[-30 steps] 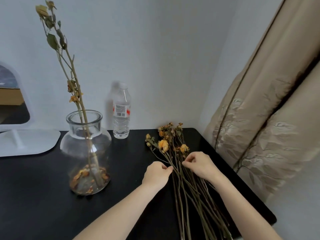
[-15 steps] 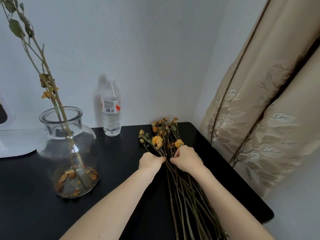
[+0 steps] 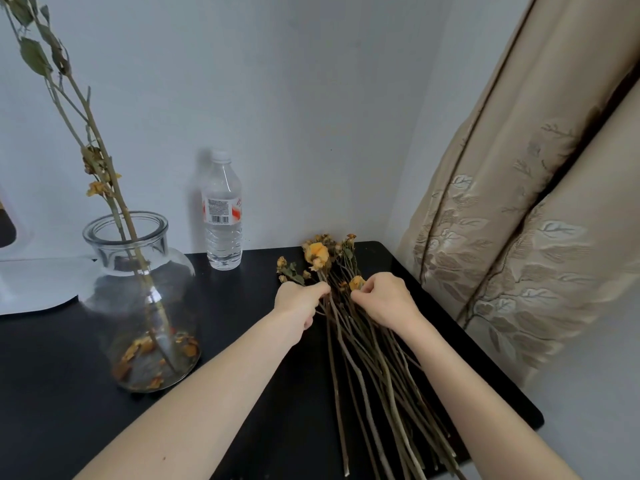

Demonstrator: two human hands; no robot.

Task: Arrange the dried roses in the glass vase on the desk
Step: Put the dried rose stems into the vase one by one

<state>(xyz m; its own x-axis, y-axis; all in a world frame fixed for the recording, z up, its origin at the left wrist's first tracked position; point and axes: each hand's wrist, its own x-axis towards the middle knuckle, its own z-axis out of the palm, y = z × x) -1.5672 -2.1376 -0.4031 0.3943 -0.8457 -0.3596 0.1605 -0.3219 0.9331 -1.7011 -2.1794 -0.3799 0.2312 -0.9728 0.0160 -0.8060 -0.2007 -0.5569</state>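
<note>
Bundle of dried yellow long-stemmed roses [image 3: 363, 341] laid flat on black counter [image 3: 69, 393], right of centre, heads toward wall. Left hand [image 3: 299, 303] curled, one stem pinched just below blooms. Right hand [image 3: 384, 299] curled on neighbouring stems, beside small yellow bloom. Round clear glass vase [image 3: 180, 271] stood at left, well apart from bundle; leafy dried stems [image 3: 100, 143] leaned inside, loose petals [image 3: 138, 348] on bottom. Clear plastic water bottle [image 3: 223, 216] stood upright at wall.

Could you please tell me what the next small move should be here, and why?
Probably lift one stem free of the pile of roses with the left hand while the right hand holds the rest down: both hands pinch stems just below the blooms, the pile lies crossed on the desk, and the vase holds few stems.
</note>
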